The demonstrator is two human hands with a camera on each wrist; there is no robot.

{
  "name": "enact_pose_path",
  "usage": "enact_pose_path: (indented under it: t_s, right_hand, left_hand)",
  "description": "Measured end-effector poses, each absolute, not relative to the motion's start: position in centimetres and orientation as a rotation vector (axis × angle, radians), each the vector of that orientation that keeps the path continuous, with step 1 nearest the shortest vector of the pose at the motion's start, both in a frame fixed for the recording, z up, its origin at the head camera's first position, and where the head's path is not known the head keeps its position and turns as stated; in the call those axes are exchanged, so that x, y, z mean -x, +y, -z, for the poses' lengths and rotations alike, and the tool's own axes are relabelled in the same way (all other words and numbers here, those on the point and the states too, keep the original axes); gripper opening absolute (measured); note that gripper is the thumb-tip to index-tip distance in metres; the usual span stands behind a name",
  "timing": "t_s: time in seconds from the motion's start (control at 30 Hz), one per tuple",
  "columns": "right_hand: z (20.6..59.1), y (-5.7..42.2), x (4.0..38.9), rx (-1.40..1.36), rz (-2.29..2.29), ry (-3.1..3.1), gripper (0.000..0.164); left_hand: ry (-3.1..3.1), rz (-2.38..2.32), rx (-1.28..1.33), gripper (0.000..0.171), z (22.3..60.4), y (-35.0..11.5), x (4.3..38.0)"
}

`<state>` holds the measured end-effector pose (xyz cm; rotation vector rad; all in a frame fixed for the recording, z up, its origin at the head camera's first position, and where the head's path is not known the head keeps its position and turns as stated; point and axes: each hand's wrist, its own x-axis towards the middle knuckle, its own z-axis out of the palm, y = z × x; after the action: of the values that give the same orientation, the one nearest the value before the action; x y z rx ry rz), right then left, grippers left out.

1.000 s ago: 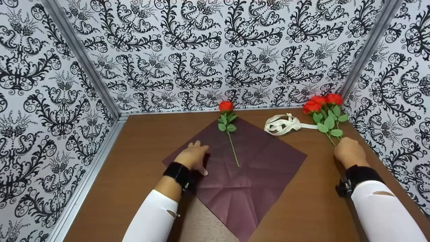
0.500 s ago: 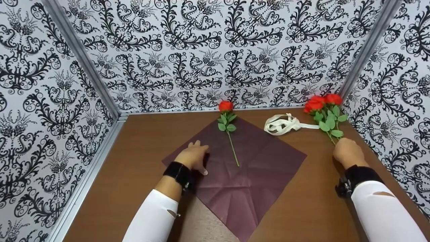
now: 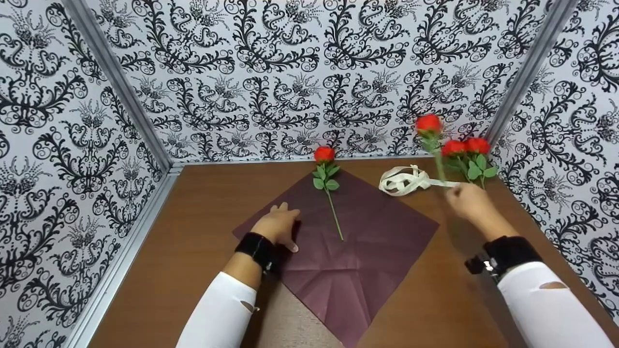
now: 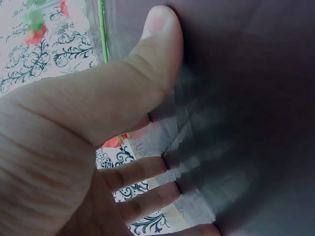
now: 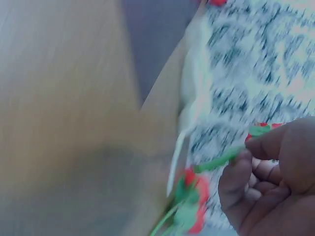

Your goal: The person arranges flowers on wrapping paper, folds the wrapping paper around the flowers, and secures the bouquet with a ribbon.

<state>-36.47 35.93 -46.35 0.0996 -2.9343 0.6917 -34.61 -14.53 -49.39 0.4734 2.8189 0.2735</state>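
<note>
My right hand (image 3: 469,200) pinches the green stem of a red artificial rose (image 3: 429,124), held upright above the table and blurred by motion. In the right wrist view the stem (image 5: 221,161) sits between thumb and forefinger. My left hand (image 3: 279,224) rests with spread fingers on the left part of a dark maroon wrapping sheet (image 3: 377,232); its fingertips (image 4: 160,22) touch the sheet in the left wrist view. Another single rose (image 3: 324,154) lies on the sheet, stem toward me.
More red roses (image 3: 476,146) lie at the back right corner of the brown table (image 3: 203,203). Left of them is a loosely coiled cream ribbon (image 3: 404,181), its tail reaching right. Patterned walls (image 3: 271,96) stand at the back and both sides.
My right hand has lifted one rose out of the group at the back right and moved left with it. My left hand, the sheet and the single rose stay nearly as they were.
</note>
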Motion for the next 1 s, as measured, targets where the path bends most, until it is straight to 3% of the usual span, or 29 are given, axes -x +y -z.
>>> enact_pose_path:
  t_s: [0.23, 0.5, 1.0]
  right_hand:
    - [46.3, 26.6, 36.6, -0.217, -1.092, -2.957, 0.026]
    - [50.4, 17.9, 38.9, -0.157, -1.53, -2.942, 0.022]
    - [53.0, 12.3, 40.4, -0.132, -1.28, -3.076, 0.018]
  left_hand:
    - [2.823, -0.277, -0.454, 0.096, 49.4, -14.7, 34.7]
    - [2.814, -0.252, -0.457, 0.097, 49.4, -14.4, 34.8]
    - [2.784, -0.231, -0.418, 0.109, 49.3, -14.3, 34.9]
